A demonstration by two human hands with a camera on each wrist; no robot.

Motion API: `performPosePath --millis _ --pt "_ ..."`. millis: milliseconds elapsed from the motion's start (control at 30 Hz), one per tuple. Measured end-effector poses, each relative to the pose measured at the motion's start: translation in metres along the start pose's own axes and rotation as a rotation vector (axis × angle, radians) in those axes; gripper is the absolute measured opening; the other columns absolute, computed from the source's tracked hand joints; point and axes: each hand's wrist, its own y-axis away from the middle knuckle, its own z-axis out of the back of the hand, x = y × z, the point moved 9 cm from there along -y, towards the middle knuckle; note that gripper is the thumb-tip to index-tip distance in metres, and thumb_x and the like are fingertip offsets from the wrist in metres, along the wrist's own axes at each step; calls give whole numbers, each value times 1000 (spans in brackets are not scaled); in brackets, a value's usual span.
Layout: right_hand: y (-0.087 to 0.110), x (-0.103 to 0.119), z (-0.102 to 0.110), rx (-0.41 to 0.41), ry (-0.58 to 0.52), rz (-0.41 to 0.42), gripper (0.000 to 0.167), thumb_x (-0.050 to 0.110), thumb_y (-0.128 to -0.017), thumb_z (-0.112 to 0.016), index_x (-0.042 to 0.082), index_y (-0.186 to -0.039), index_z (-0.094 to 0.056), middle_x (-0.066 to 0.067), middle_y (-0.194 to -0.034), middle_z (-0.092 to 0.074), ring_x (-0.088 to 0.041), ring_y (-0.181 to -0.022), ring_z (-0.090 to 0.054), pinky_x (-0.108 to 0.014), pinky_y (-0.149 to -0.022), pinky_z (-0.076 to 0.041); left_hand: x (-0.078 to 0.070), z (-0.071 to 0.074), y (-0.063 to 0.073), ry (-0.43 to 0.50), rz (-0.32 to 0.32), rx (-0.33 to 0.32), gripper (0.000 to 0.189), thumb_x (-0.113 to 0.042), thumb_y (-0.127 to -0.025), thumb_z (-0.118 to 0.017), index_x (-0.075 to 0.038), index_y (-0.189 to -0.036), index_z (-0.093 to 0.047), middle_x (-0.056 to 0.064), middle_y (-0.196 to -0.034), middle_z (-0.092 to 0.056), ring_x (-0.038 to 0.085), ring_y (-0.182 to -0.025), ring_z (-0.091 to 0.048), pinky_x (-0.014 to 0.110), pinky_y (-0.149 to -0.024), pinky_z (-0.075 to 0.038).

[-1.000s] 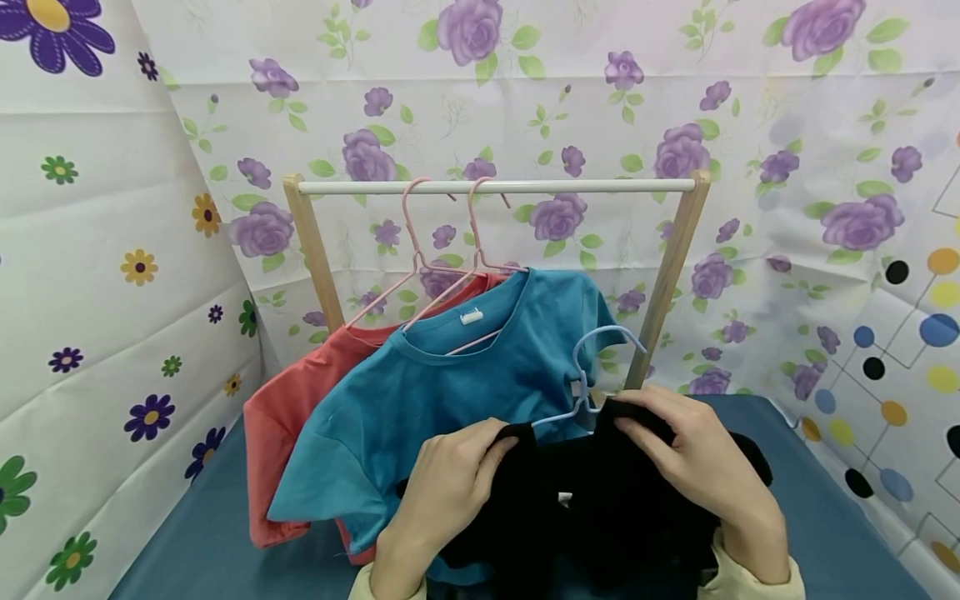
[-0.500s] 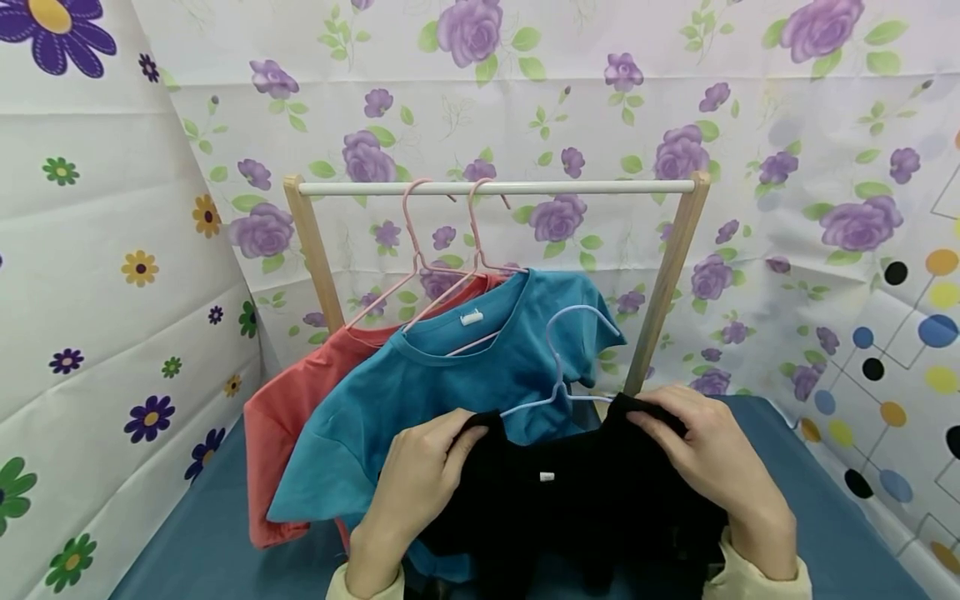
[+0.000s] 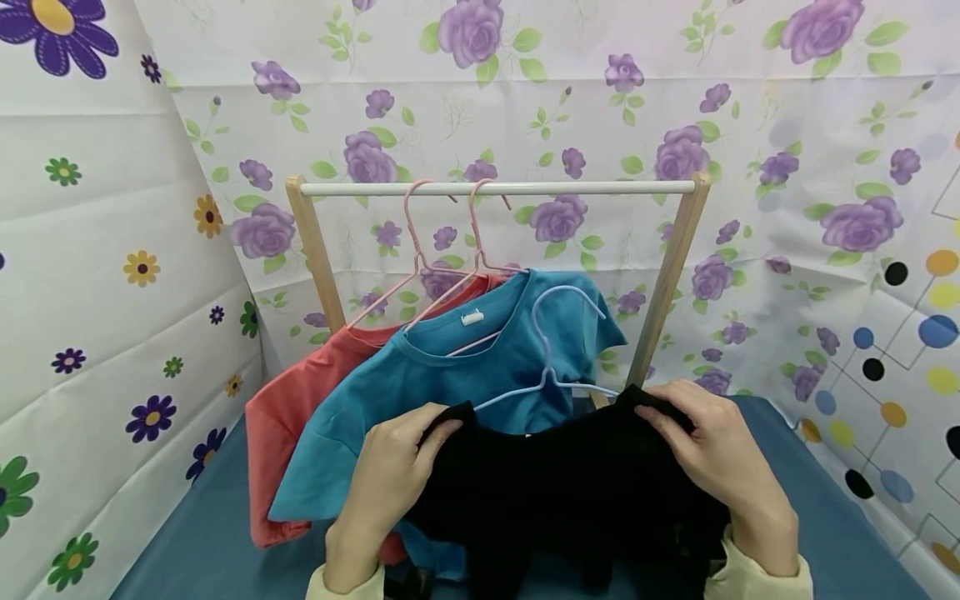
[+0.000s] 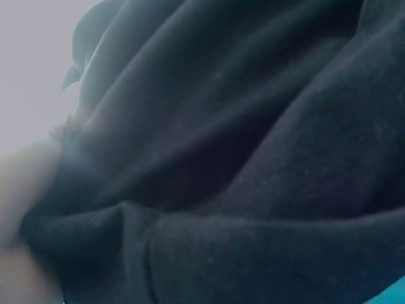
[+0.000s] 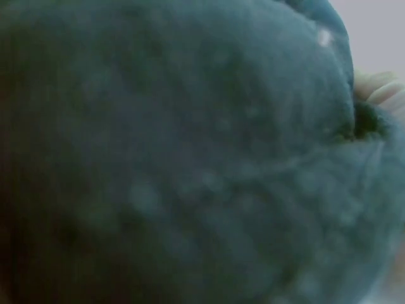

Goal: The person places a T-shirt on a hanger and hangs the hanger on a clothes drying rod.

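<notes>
A black shirt [image 3: 555, 475] is stretched between my two hands at the front of the head view. My left hand [image 3: 393, 467] pinches its left shoulder near the collar between thumb and fingers. On the other side, my right hand [image 3: 712, 450] pinches the right shoulder the same way. A light blue hanger [image 3: 546, 379] rises from the neck opening, its hook pointing up and to the right; its lower part is hidden inside the shirt. Dark folded cloth [image 4: 209, 139] fills the left wrist view, and blurred dark cloth [image 5: 177, 152] covers most of the right wrist view.
Behind stands a rack with a white rail [image 3: 570, 188] and wooden posts [image 3: 667, 279]. From pink hangers [image 3: 474, 225] on the rail hang a blue T-shirt [image 3: 375, 417] and a coral T-shirt [image 3: 281, 450]. A blue cloth [image 3: 195, 533] covers the table; patterned sheets surround it.
The left hand has moved left, drawing the shirt's shoulders wider apart. The blue hanger has shifted left and up, showing more of its arms. The white neck label is now mostly covered.
</notes>
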Motion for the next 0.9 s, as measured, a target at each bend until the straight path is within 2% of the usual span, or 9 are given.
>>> performPosePath --millis 167,367,633,900 --pt "-1 3 2 -6 6 7 48 -18 -67 -77 7 -107 -70 4 -88 -64 -5 -71 -53 -19 -63 -39 2 9 0 -47 -23 -53 12 -7 -86 -74 -13 -96 -72 -5 -88 -70 5 -76 -65 28 -69 -55" --pt "-1 2 2 1 14 6 48 -17 -69 -77 7 -109 -68 5 -89 -63 -5 -73 -51 -20 -64 -38 4 16 2 -99 -14 -102 11 -9 -85 -76 -11 -96 -73 -3 -87 -71 9 -76 -68 29 -69 -56" --pt "-2 4 5 -31 7 5 41 -13 -74 -75 6 -110 -69 3 -91 -64 -7 -77 -53 -20 -67 -39 3 27 2 -150 -15 -161 10 -11 -83 -78 -12 -91 -72 -2 -80 -70 8 -65 -64 27 -60 -53" --pt "2 -4 0 62 -42 -73 42 -16 -78 -71 3 -114 -67 3 -98 -64 -6 -83 -54 -18 -72 -41 3 32 3 -160 -20 -181 11 -11 -83 -78 -12 -92 -72 -2 -82 -70 9 -69 -66 28 -63 -55"
